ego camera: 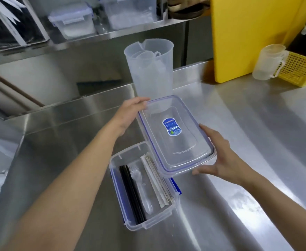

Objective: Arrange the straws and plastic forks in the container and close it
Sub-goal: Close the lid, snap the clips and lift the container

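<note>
Stainless surface (239, 124), glare patches. Steel shelf (112, 33) well beyond the left hand (130, 113); yellow board (248, 37) and yellow basket (300, 69) far past the right hand (221, 160).

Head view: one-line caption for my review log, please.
Both hands, left and right, hold the lid above the open container of straws and forks.

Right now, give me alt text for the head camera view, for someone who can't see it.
Two hands, left and right, hold a clear lid above and beside an open container on a steel counter. Inside lie black straws, clear forks and wrapped straws; a jug stands behind.
</note>
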